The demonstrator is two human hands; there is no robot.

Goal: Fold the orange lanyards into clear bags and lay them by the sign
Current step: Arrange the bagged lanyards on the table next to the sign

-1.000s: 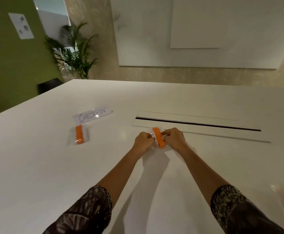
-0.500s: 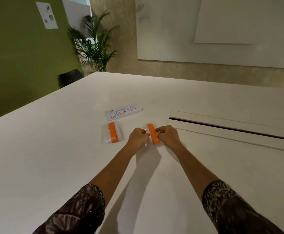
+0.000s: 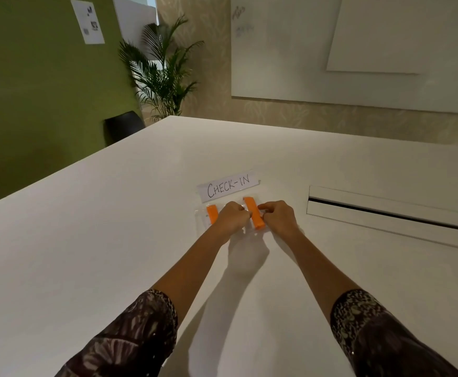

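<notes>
Left hand [image 3: 232, 217] and right hand [image 3: 278, 217] each pinch a side of the bagged lanyard [image 3: 253, 213], low at the worktop [image 3: 113, 240], just short of the sign [image 3: 228, 186] beyond them. Probably squaring it parallel to the 1st bag [image 3: 211, 214], just left of the left hand, for 1 tidy row.

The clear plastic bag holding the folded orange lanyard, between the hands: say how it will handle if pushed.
Probably light and floppy: the clear plastic bag is thin film around a small folded orange lanyard. Likely to slide easily on the smooth white table. Unlikely to roll: it looks flat.
</notes>
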